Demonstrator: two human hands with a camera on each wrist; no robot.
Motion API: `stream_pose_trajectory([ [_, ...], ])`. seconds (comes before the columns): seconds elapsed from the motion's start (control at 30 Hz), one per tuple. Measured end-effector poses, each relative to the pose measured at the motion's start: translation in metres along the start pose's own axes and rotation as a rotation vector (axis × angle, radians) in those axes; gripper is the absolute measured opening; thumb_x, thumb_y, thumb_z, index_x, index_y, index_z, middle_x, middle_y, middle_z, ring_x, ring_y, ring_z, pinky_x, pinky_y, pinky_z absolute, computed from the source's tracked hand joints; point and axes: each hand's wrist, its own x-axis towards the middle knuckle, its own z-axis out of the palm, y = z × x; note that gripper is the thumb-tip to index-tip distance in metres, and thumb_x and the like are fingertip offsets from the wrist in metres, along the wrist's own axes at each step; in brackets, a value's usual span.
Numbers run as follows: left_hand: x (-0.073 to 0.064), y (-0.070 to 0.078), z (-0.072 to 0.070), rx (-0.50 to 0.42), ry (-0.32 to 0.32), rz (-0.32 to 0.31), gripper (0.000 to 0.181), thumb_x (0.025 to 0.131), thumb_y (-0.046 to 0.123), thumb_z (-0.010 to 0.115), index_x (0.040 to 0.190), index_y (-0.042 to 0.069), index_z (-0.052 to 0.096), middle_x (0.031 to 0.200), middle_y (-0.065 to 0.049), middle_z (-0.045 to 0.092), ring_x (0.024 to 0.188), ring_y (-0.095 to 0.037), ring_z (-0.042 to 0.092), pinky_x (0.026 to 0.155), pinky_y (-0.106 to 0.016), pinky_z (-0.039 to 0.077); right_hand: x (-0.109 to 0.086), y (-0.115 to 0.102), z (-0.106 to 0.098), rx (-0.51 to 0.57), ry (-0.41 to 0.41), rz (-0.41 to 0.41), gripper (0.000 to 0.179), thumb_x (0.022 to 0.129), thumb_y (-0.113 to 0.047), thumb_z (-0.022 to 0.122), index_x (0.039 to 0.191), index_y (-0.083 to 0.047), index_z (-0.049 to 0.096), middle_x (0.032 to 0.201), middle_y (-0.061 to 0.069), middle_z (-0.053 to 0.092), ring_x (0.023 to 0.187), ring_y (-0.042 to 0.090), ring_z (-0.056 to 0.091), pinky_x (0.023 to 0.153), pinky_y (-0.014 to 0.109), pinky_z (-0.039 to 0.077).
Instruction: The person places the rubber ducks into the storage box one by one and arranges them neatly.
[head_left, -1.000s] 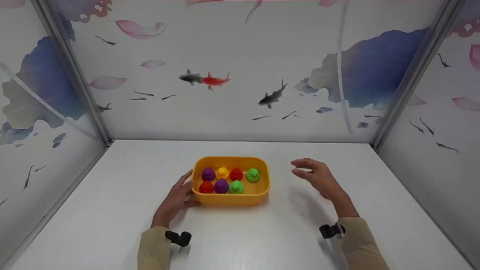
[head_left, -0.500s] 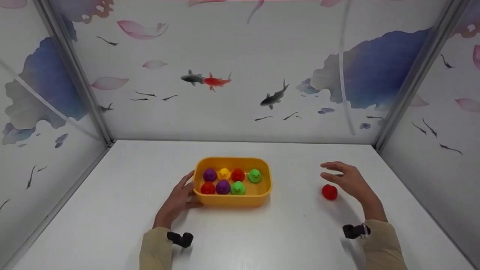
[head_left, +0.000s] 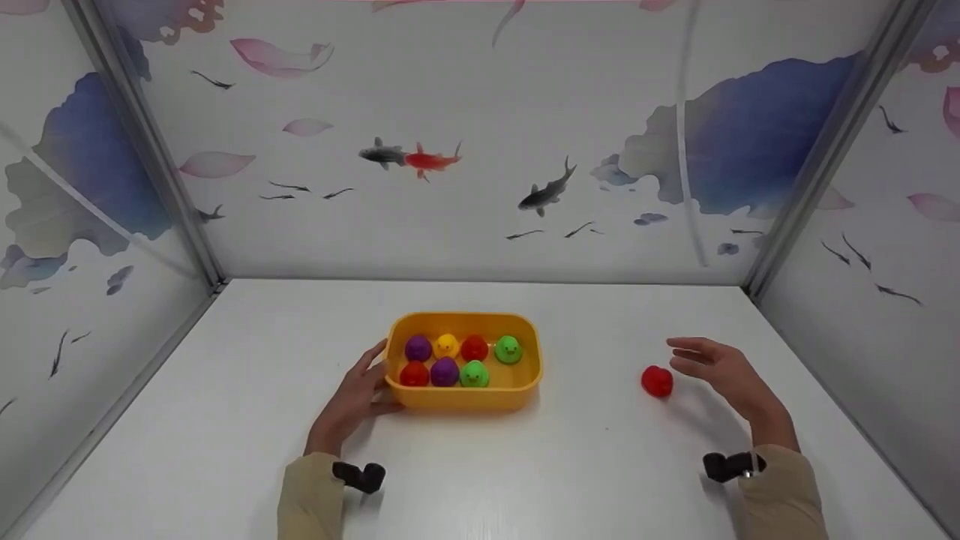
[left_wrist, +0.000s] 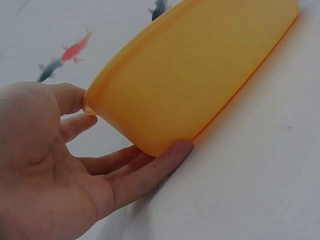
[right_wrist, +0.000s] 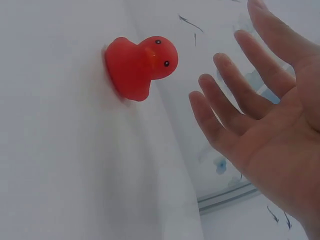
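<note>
My left hand holds the left end of a yellow plastic tub, fingers at its rim and thumb along its near side. In the left wrist view the hand's digits touch the tub's wall at rim and base. Inside are several small rubber ducks: purple, yellow, red and green. Out on the table to the right sits one more red rubber duck. Just right of it, my right hand hovers with loosely spread fingers, apart from the duck in the right wrist view.
The white table is enclosed at the back and sides by white panels printed with fish and petals. Metal posts stand at the corners. Each wrist carries a small black camera.
My right hand has moved right, from near the tub to beyond the lone red duck, which its arm hid almost wholly before. My left hand and the tub have stayed put.
</note>
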Motion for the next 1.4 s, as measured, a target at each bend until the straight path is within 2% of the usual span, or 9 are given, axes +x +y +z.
stream_pose_trajectory([
  [0.1, 0.0, 0.001, 0.0, 0.002, 0.0, -0.003, 0.06, 0.105, 0.037, 0.045, 0.16, 0.033, 0.022, 0.159, -0.017, 0.039, 0.135, -0.037, 0.053, 0.094, -0.043, 0.059, 0.002, 0.005, 0.003, -0.009, -0.03, 0.029, 0.066, 0.095, -0.047, 0.064, 0.148, -0.01, 0.048, 0.155, 0.021, 0.043, 0.14, 0.044, 0.041, 0.115, 0.065, 0.035],
  [0.23, 0.0, 0.001, 0.0, 0.005, 0.003, -0.008, 0.059, 0.105, 0.037, 0.045, 0.16, 0.033, 0.022, 0.16, -0.017, 0.039, 0.135, -0.037, 0.054, 0.094, -0.042, 0.06, 0.004, 0.013, 0.008, -0.014, -0.063, 0.063, 0.065, 0.095, -0.047, 0.065, 0.146, -0.011, 0.05, 0.153, 0.02, 0.046, 0.135, 0.038, 0.048, 0.112, 0.054, 0.045],
  [0.3, 0.001, 0.0, 0.0, -0.001, 0.007, -0.009, 0.059, 0.105, 0.037, 0.045, 0.159, 0.034, 0.023, 0.159, -0.016, 0.04, 0.134, -0.036, 0.054, 0.093, -0.041, 0.06, 0.005, 0.016, 0.011, -0.008, -0.075, 0.082, 0.064, 0.093, -0.047, 0.066, 0.146, -0.012, 0.051, 0.151, 0.019, 0.047, 0.134, 0.036, 0.047, 0.111, 0.051, 0.046],
  [0.5, 0.003, -0.001, 0.0, 0.002, 0.014, -0.023, 0.058, 0.105, 0.038, 0.046, 0.159, 0.035, 0.024, 0.16, -0.014, 0.039, 0.135, -0.036, 0.054, 0.093, -0.041, 0.06, 0.006, 0.02, 0.016, -0.006, -0.088, 0.11, 0.064, 0.092, -0.041, 0.07, 0.145, -0.012, 0.052, 0.149, 0.02, 0.047, 0.136, 0.04, 0.04, 0.11, 0.056, 0.044],
  [0.8, -0.002, -0.001, -0.001, -0.019, -0.022, 0.02, 0.056, 0.107, 0.037, 0.042, 0.159, 0.033, 0.023, 0.161, -0.017, 0.036, 0.137, -0.038, 0.051, 0.094, -0.044, 0.059, 0.006, 0.02, 0.018, -0.053, -0.068, 0.136, 0.061, 0.092, -0.038, 0.071, 0.143, -0.008, 0.053, 0.145, 0.021, 0.051, 0.131, 0.039, 0.044, 0.105, 0.058, 0.045],
  [1.03, -0.003, -0.001, -0.002, -0.014, -0.023, 0.024, 0.056, 0.107, 0.037, 0.042, 0.159, 0.033, 0.023, 0.161, -0.017, 0.035, 0.138, -0.038, 0.05, 0.094, -0.043, 0.059, 0.006, 0.014, 0.021, -0.098, -0.052, 0.161, 0.062, 0.09, -0.038, 0.073, 0.14, -0.006, 0.055, 0.142, 0.023, 0.053, 0.126, 0.039, 0.047, 0.101, 0.051, 0.051],
  [1.2, -0.003, 0.0, -0.001, 0.002, -0.011, 0.007, 0.057, 0.106, 0.039, 0.043, 0.159, 0.034, 0.023, 0.16, -0.016, 0.039, 0.136, -0.037, 0.052, 0.093, -0.042, 0.06, 0.007, 0.002, 0.019, -0.07, -0.041, 0.149, 0.062, 0.09, -0.038, 0.074, 0.139, -0.007, 0.054, 0.141, 0.022, 0.054, 0.125, 0.036, 0.051, 0.099, 0.044, 0.055],
  [1.4, -0.004, 0.001, 0.0, 0.013, -0.013, 0.009, 0.058, 0.106, 0.039, 0.043, 0.159, 0.034, 0.022, 0.159, -0.016, 0.04, 0.136, -0.037, 0.053, 0.094, -0.041, 0.059, 0.007, -0.015, 0.016, -0.056, -0.02, 0.11, 0.061, 0.091, -0.037, 0.073, 0.139, -0.005, 0.052, 0.141, 0.022, 0.053, 0.129, 0.04, 0.049, 0.104, 0.052, 0.051],
])
